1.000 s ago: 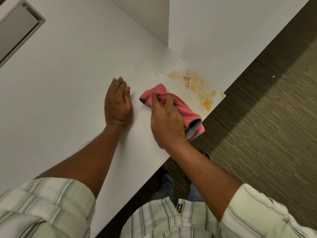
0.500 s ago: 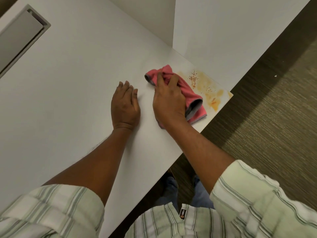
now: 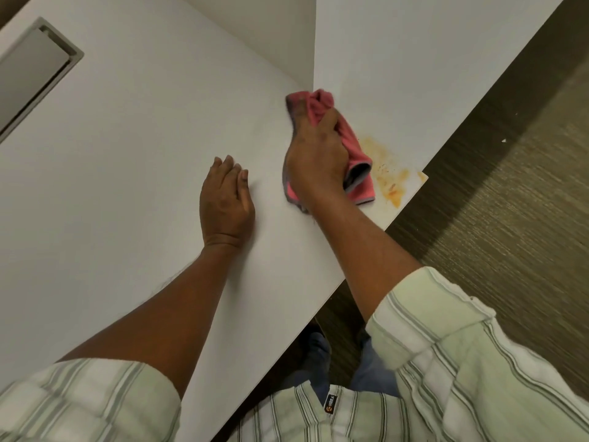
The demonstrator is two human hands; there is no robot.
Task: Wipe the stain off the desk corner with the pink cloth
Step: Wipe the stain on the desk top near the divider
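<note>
Your right hand [image 3: 317, 164] was clenched on the pink cloth [image 3: 357, 157], pressing it down on the white desk [image 3: 134, 161]. The cloth lay bunched under your palm; one end stuck out beyond your fingers toward the white partition panel [image 3: 414, 59], touching or almost touching its lower edge, and the other end, folded so its grey edging showed, stuck out on the side of the desk corner. A little more pink and grey showed at the heel of your hand.

The stain [image 3: 387, 173] was just beside the cloth, between it and the corner of the desk. It was an orange-yellow smear with small reddish specks, running along the partition side out to the very corner, where a darker blot sat close to the desk's front edge. The cloth touched its near margin; whether it covered part of it I cannot tell.

Your left hand [image 3: 224, 202] lay flat on the desk, palm down, fingers loosely together, grasping nothing, near the cloth on the side away from the stain. Both forearms were bare, with striped pale-green sleeves [image 3: 462, 362] rolled above the elbow. A grey recessed cover [image 3: 35, 74] sat in the desk surface, well apart from the stain, far beyond your left hand. Brown carpet [image 3: 510, 250] lay below the corner.
</note>
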